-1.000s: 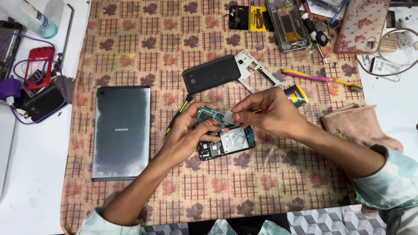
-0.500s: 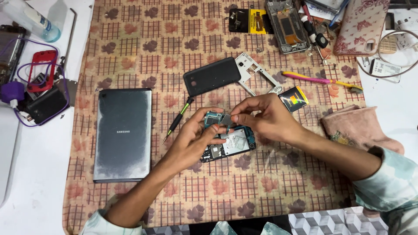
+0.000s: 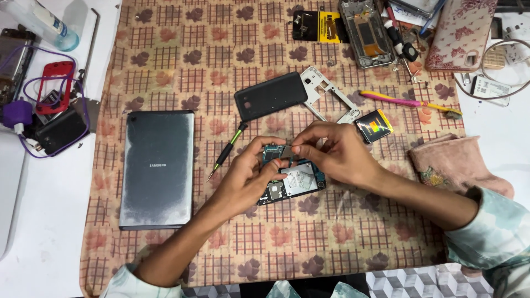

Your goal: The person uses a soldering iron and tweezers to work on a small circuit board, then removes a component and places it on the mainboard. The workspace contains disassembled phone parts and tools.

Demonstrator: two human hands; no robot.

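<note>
Checked cloth (image 3: 165, 66) covers the bench, w/ tablet (image 3: 157, 168) and screwdriver (image 3: 225, 150) left of the work. Left hand (image 3: 245, 176) grips the open phone (image 3: 290, 179) mid-cloth, right hand (image 3: 331, 152) pinches a small part at its top edge.

The right hand (image 3: 339, 154) has lifted the small part (image 3: 274, 150) slightly.

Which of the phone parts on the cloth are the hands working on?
The opened phone board, circuitry exposed, between both hands; the black back cover and white frame lie untouched above.
</note>
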